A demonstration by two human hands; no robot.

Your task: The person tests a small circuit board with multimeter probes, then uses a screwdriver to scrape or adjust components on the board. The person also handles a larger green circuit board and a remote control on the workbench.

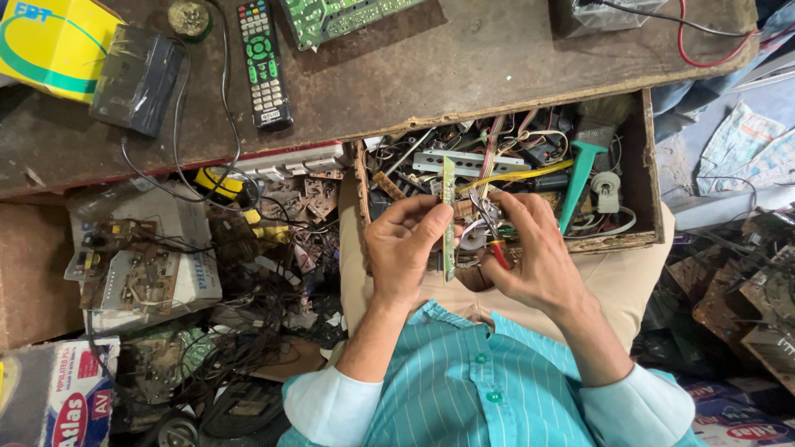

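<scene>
My left hand [403, 248] pinches a narrow green circuit board [448, 217], held edge-on and upright above my lap. My right hand [534, 248] grips small red-handled pliers [490, 232], whose metal jaws point at the board's upper half. Both hands hover over the near edge of an open wooden drawer [644, 165] crammed with wires, metal strips, a teal plastic tool [580, 178] and other electronic scrap.
A brown workbench [431, 66] above the drawer carries a black remote control [263, 62], a dark adapter box [137, 79], a yellow carton [45, 41] and a green circuit board [339, 16]. Piles of old circuit boards, tangled cables and cartons crowd the floor on both sides.
</scene>
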